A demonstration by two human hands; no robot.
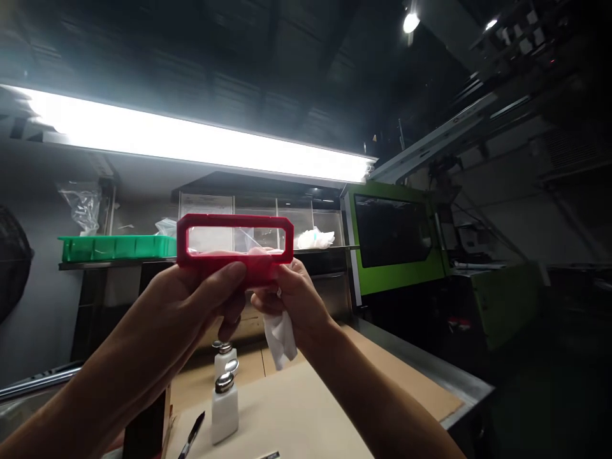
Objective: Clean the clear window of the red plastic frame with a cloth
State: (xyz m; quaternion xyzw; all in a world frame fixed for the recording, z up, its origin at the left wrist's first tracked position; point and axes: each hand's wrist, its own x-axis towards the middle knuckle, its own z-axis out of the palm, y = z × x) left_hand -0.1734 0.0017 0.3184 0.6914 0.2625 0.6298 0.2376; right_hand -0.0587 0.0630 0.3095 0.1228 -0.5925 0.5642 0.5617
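Note:
Raised in front of me is a red plastic frame (235, 220) with a long window that looks clear. My left hand (203, 303) grips its lower left part, the thumb lying along the bottom edge. At the lower right, my right hand (296, 293) pinches the same frame. A crumpled white cloth (280, 338) hangs from the right hand's fingers. Below the hands, a white pump bottle (224, 411) with a metal top stands on the worktop (282, 414), and a second such bottle (224, 358) is behind it. A dark pen-like tool (192, 435) lies beside the front bottle.
A green tray (117, 248) sits on the shelf at left, with a plastic bag above it. White crumpled material (315, 239) lies farther right on the shelf. A bright tube lamp (205, 137) hangs overhead. To the right stands a green machine (396, 239) with a dark window.

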